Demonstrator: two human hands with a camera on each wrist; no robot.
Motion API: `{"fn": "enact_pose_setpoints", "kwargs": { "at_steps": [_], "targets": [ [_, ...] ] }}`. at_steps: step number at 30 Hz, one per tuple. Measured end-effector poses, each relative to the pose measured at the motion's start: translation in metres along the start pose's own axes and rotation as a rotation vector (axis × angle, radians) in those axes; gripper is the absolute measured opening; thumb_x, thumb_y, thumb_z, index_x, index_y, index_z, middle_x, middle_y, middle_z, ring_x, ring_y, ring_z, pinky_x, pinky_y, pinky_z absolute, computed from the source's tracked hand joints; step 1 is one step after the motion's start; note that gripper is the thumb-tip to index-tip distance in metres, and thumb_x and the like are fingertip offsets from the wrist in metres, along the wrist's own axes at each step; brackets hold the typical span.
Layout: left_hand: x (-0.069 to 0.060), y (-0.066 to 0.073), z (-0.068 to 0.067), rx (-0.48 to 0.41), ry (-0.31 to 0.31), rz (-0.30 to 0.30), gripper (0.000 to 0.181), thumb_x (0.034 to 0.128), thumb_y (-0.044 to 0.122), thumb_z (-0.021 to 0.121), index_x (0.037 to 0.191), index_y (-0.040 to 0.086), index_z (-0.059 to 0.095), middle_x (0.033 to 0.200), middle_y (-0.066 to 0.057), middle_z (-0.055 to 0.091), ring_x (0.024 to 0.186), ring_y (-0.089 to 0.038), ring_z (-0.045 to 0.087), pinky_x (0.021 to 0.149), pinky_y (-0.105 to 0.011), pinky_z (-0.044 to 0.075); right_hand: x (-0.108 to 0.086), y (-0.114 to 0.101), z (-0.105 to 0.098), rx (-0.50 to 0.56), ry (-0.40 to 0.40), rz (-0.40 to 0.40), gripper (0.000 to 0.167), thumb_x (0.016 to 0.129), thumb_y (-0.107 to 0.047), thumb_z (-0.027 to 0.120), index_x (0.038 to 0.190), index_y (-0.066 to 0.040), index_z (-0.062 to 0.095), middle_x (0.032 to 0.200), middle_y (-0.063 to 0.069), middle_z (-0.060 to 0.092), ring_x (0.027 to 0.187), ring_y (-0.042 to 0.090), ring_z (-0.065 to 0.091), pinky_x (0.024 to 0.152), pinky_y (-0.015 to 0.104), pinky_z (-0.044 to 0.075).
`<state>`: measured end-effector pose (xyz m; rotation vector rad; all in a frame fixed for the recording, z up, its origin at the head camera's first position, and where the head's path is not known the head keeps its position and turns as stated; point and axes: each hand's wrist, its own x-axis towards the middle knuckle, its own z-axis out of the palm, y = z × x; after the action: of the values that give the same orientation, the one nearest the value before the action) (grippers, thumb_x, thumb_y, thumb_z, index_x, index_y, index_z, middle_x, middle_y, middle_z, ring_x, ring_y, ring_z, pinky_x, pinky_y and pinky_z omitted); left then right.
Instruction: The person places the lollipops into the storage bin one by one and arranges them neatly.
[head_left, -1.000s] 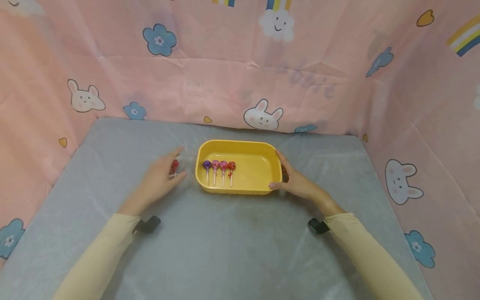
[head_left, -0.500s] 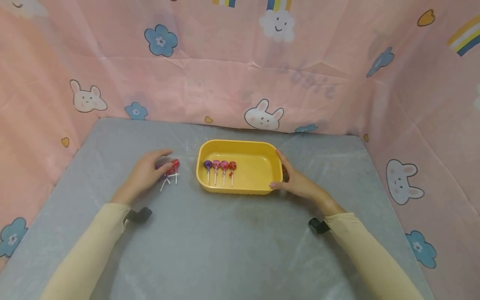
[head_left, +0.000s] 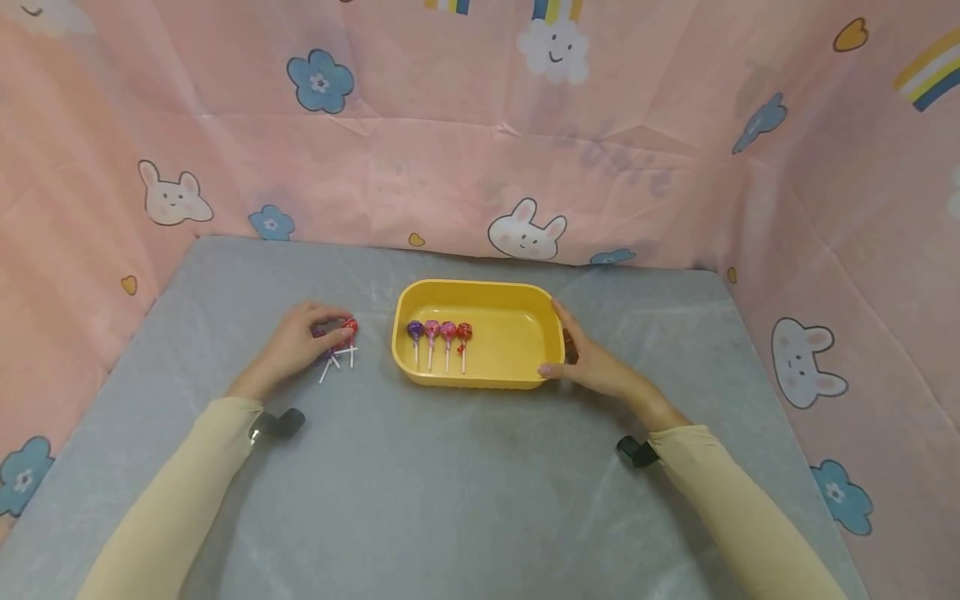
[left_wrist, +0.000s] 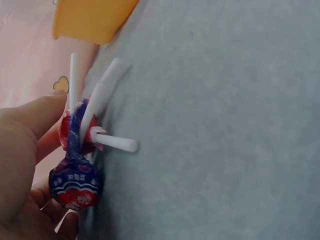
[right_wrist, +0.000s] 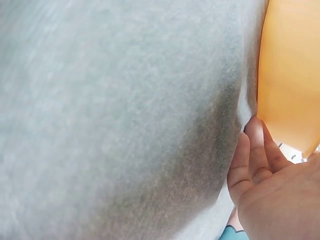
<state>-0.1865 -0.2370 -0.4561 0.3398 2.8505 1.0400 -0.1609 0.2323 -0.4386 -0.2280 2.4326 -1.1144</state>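
Note:
My left hand [head_left: 296, 337] is at a small pile of wrapped lollipops left of the yellow tray. Its thumb and forefinger pinch the head of a red lollipop [head_left: 350, 327]. A purple-blue lollipop [left_wrist: 76, 182] lies close under the hand in the left wrist view, white sticks crossing; part of the pile is hidden by the fingers. My right hand [head_left: 600, 367] grips the right end of the yellow tray [head_left: 517, 381], thumb on the front corner and fingers along the side. Several lollipops [head_left: 447, 331] lie in a row in the tray's left half, sticks toward me.
A grey cloth-covered table [head_left: 480, 483] lies beneath everything. Pink printed curtain [head_left: 420, 167] hangs along the back and both sides, close behind the tray. Dark wrist cameras [head_left: 281, 423] stick out inward from both sleeves.
The left hand has drawn back left from near the tray, uncovering the pile's sticks, and its fingers have closed on a red lollipop. The right hand and tray stay put.

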Motion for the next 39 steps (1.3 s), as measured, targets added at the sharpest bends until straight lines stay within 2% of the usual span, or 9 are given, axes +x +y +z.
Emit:
{"fn": "enact_pose_setpoints", "kwargs": {
  "at_steps": [9, 15, 21, 25, 31, 39],
  "targets": [
    [0.001, -0.003, 0.006, 0.008, -0.015, -0.050, 0.047, 0.0943, 0.040, 0.065, 0.130, 0.009, 0.064, 0.122, -0.016, 0.054, 0.112, -0.031, 0.044, 0.090, -0.041, 0.033, -0.002, -0.001, -0.001, -0.004, 0.000, 0.013, 0.112, 0.085, -0.046, 0.075, 0.155, -0.045, -0.012, 0.151, 0.014, 0.038, 0.129, 0.032, 0.047, 0.112, 0.058, 0.039],
    [0.003, 0.001, 0.011, 0.007, 0.022, -0.049, 0.041, 0.0947, 0.034, 0.066, 0.125, 0.006, 0.066, 0.119, -0.017, 0.052, 0.112, -0.033, 0.043, 0.095, -0.052, 0.026, -0.002, -0.001, -0.002, 0.000, 0.007, 0.016, 0.113, 0.085, -0.045, 0.076, 0.156, -0.042, -0.011, 0.150, 0.013, 0.039, 0.127, 0.032, 0.048, 0.111, 0.056, 0.041],
    [0.004, 0.003, 0.013, 0.004, 0.045, -0.056, 0.037, 0.0948, 0.032, 0.066, 0.119, 0.005, 0.068, 0.116, -0.017, 0.053, 0.107, -0.032, 0.045, 0.097, -0.055, 0.025, -0.003, 0.000, -0.001, 0.001, 0.007, -0.006, 0.112, 0.085, -0.043, 0.076, 0.157, -0.040, -0.010, 0.146, 0.013, 0.043, 0.126, 0.031, 0.050, 0.109, 0.054, 0.042],
    [0.004, 0.004, 0.012, 0.005, 0.050, -0.061, 0.036, 0.0950, 0.032, 0.065, 0.118, 0.004, 0.068, 0.115, -0.017, 0.053, 0.106, -0.032, 0.045, 0.094, -0.054, 0.026, -0.003, 0.000, -0.002, 0.000, 0.000, -0.013, 0.112, 0.085, -0.044, 0.076, 0.156, -0.043, -0.011, 0.145, 0.013, 0.044, 0.125, 0.031, 0.051, 0.109, 0.054, 0.042],
    [0.005, 0.005, 0.012, 0.008, 0.064, -0.065, 0.035, 0.0944, 0.031, 0.067, 0.116, 0.003, 0.069, 0.113, -0.017, 0.055, 0.106, -0.032, 0.046, 0.091, -0.050, 0.027, -0.002, 0.000, -0.001, 0.001, -0.004, -0.006, 0.110, 0.085, -0.047, 0.075, 0.154, -0.048, -0.011, 0.148, 0.012, 0.041, 0.128, 0.031, 0.049, 0.111, 0.056, 0.040],
    [0.005, 0.007, 0.011, -0.005, 0.067, -0.065, 0.035, 0.0946, 0.031, 0.067, 0.115, 0.003, 0.069, 0.115, -0.017, 0.058, 0.110, -0.033, 0.046, 0.093, -0.052, 0.027, 0.000, 0.003, -0.001, -0.003, -0.002, 0.010, 0.111, 0.084, -0.050, 0.075, 0.154, -0.048, -0.011, 0.150, 0.012, 0.041, 0.128, 0.031, 0.048, 0.110, 0.057, 0.040]
  ]
}}
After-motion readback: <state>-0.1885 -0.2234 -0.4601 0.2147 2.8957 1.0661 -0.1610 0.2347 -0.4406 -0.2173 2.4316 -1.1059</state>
